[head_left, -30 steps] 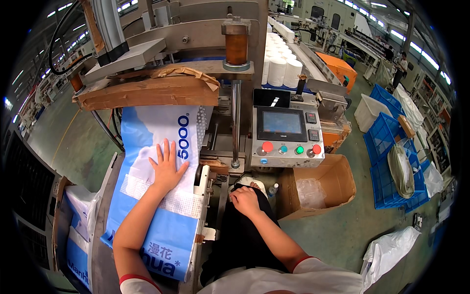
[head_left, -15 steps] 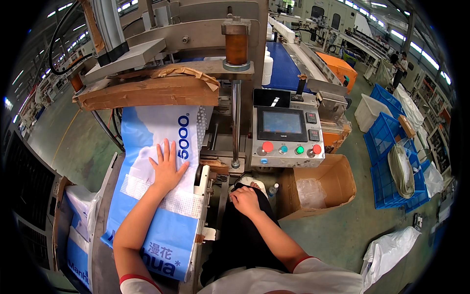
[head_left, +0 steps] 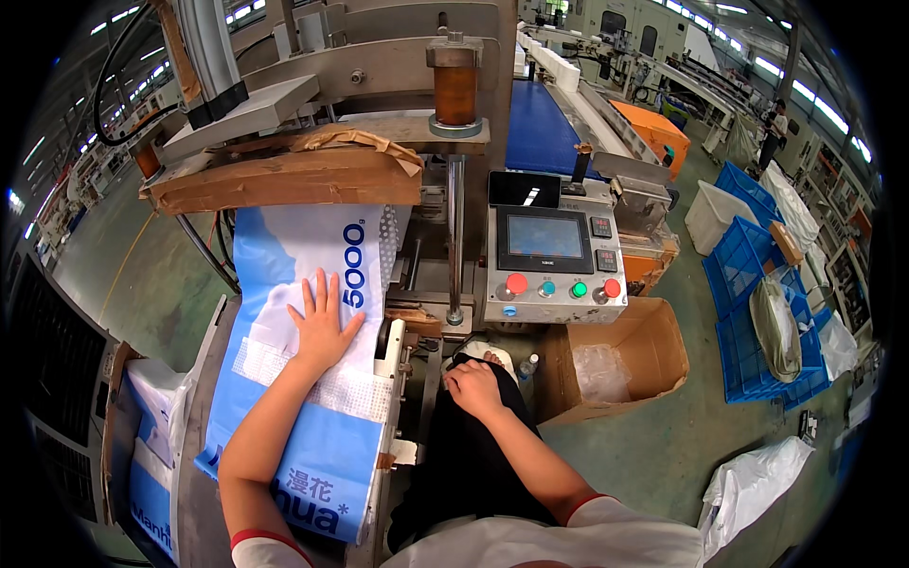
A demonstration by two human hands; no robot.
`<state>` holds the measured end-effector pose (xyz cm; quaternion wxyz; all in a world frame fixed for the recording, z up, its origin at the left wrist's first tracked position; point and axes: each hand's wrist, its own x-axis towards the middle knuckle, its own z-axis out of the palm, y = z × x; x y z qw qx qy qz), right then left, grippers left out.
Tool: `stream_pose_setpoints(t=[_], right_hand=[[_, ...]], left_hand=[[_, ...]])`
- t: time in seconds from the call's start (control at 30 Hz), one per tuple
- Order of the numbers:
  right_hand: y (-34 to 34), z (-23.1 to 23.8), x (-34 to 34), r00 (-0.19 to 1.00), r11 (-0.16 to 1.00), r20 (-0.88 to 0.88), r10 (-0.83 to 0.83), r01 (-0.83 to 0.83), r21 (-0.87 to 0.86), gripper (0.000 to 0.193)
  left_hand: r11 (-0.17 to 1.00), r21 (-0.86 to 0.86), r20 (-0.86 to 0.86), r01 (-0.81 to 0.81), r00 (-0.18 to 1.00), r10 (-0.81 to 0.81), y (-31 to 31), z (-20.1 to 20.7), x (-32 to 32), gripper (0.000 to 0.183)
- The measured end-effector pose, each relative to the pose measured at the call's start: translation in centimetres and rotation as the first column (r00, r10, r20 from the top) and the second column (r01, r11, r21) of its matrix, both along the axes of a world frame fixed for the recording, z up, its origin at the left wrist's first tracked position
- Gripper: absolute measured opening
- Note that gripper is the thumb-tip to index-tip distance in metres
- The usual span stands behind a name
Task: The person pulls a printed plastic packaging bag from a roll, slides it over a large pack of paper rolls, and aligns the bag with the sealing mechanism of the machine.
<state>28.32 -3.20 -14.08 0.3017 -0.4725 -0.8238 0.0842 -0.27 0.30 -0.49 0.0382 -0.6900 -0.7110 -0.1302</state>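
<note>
My left hand (head_left: 325,327) lies flat with spread fingers on a blue and white printed plastic bag (head_left: 331,431). The bag is stretched over the machine's narrow bed, its far end passing beneath a brown-covered press bar (head_left: 289,180). A dotted, see-through band crosses the bag just below my hand. My right hand (head_left: 475,388) rests on my dark-trousered knee, fingers loosely together and partly curled, with nothing visible in it.
A control panel (head_left: 557,251) with a screen and coloured buttons stands right of the press, above an open cardboard box (head_left: 625,369) holding clear plastic. Behind runs a blue conveyor belt (head_left: 544,128). Blue crates (head_left: 748,275) stand at right; more bags (head_left: 156,417) are at left.
White packs beside the near part of the blue conveyor belt have gone from view, and the white row behind has shifted. Both my hands and the bag stay where they were.
</note>
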Motion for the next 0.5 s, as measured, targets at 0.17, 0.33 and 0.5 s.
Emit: stream_pose_setpoints(t=[0.17, 0.33, 0.5], right_hand=[[0.0, 0.06, 0.03, 1.0, 1.0, 0.014, -0.002, 0.003, -0.016, 0.01], [-0.01, 0.13, 0.01, 1.0, 1.0, 0.023, -0.002, 0.003, -0.012, 0.01], [0.04, -0.05, -0.02, 1.0, 0.999, -0.008, 0.005, -0.004, 0.038, 0.008]], left_hand=[[1.0, -0.006, 0.001, -0.002, 1.0, 0.002, -0.02, 0.03, 0.0, 0.087], [1.0, -0.007, 0.004, -0.001, 1.0, 0.001, -0.04, 0.04, 0.02, 0.087], [1.0, -0.01, 0.004, 0.001, 1.0, -0.001, -0.07, 0.17, 0.04, 0.087]])
